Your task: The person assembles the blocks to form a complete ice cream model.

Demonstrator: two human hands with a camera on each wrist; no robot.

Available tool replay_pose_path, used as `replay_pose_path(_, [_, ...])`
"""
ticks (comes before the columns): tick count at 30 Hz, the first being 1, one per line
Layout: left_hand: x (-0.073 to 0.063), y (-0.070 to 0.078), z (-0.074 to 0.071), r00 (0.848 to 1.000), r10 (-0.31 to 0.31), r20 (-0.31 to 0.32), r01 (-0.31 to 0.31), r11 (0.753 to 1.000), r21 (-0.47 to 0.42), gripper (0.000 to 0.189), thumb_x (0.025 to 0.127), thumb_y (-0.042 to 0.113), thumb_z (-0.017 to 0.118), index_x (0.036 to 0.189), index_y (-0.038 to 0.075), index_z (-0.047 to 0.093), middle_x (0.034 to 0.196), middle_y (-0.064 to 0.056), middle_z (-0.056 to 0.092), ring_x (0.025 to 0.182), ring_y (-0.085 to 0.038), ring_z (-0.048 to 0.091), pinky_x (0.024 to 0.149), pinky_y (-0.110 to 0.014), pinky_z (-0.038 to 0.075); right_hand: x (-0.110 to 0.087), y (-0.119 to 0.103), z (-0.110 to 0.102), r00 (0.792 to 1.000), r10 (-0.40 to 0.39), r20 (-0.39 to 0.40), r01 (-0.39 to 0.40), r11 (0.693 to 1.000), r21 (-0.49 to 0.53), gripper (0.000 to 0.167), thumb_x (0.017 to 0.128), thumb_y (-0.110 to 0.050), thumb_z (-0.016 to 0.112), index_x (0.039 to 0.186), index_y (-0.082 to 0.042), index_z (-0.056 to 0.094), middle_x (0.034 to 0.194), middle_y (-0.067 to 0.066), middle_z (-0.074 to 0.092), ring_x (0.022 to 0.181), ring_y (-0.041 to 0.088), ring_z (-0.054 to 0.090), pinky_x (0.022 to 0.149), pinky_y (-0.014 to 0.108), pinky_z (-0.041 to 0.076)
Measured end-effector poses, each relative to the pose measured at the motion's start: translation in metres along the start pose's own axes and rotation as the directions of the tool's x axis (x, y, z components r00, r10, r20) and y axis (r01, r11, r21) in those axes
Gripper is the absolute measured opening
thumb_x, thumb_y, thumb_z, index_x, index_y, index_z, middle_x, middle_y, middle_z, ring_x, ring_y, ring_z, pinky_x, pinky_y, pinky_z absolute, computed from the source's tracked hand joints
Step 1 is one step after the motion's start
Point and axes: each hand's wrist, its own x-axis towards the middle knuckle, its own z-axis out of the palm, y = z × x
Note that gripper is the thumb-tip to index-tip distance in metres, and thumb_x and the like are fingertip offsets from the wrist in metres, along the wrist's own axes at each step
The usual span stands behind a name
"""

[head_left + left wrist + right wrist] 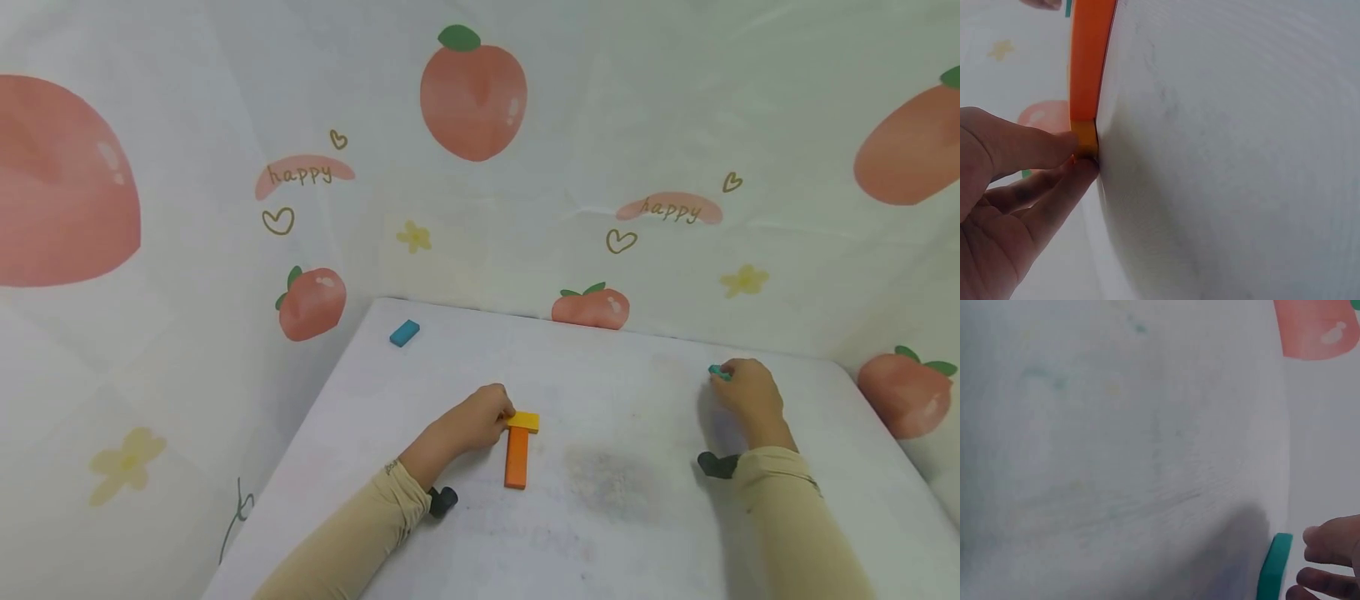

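Observation:
With thumb and fingertips, my left hand (480, 417) pinches the left end of a yellow block (527, 422) lying on the table. The same grip shows in the left wrist view, where the yellow block (1087, 139) meets the end of an orange block (1090, 59). Together the yellow piece and the longer orange block (517, 458) form a T-like shape. At the far right, my right hand (750, 398) is at a teal block (720, 372). In the right wrist view its fingers (1329, 540) are loosely bent, with a gap between them and the teal block (1275, 565).
A blue block (405, 333) lies near the table's back left corner. The white table (600, 375) has a greyish smudged patch right of the orange block. Behind and beside it hangs a white cloth (525, 217) printed with peaches.

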Motion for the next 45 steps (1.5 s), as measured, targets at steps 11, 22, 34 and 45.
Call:
replay_pose_path(11, [-0.001, 0.000, 0.002, 1.000, 0.003, 0.000, -0.003, 1.000, 0.008, 0.025, 0.101, -0.002, 0.065, 0.124, -0.006, 0.075, 0.116, -0.014, 0.070, 0.117, -0.025, 0.070, 0.100, -0.033, 0.060, 0.002, 0.012, 0.007, 0.999, 0.008, 0.031, -0.008, 1.000, -0.023, 0.044, 0.101, -0.014, 0.053, 0.131, 0.018, 0.060, 0.135, 0.046, 0.054, 0.123, 0.066, 0.053, 0.094, 0.072, 0.051])
replay_pose_path(22, [-0.001, -0.001, 0.002, 1.000, -0.004, 0.001, 0.004, 1.000, 0.004, 0.026, 0.101, -0.002, 0.065, 0.124, -0.005, 0.075, 0.115, -0.013, 0.069, 0.116, -0.023, 0.069, 0.098, -0.030, 0.060, 0.004, 0.000, 0.016, 0.999, -0.023, 0.023, 0.023, 1.000, 0.012, 0.042, 0.092, -0.005, 0.055, 0.127, 0.015, 0.065, 0.135, 0.044, 0.056, 0.125, 0.065, 0.052, 0.101, 0.074, 0.047])
replay_pose_path(34, [-0.001, 0.000, 0.000, 1.000, -0.018, 0.004, 0.018, 1.000, -0.002, 0.026, 0.102, -0.001, 0.064, 0.126, -0.004, 0.075, 0.116, -0.011, 0.069, 0.116, -0.022, 0.068, 0.099, -0.029, 0.060, 0.008, -0.043, 0.041, 0.976, -0.211, 0.047, 0.209, 0.977, 0.044, 0.040, 0.086, 0.000, 0.057, 0.121, 0.015, 0.070, 0.125, 0.040, 0.062, 0.104, 0.043, 0.058, 0.096, 0.065, 0.051])
replay_pose_path(45, [-0.001, 0.001, 0.000, 1.000, -0.030, 0.001, 0.030, 0.999, 0.012, 0.026, 0.102, -0.001, 0.064, 0.125, -0.003, 0.076, 0.116, -0.011, 0.069, 0.113, -0.019, 0.067, 0.100, -0.030, 0.060, -0.002, -0.100, 0.062, 0.945, -0.323, 0.059, 0.318, 0.944, 0.085, 0.027, 0.091, 0.004, 0.063, 0.114, 0.011, 0.075, 0.121, 0.034, 0.066, 0.109, 0.045, 0.064, 0.099, 0.062, 0.054])
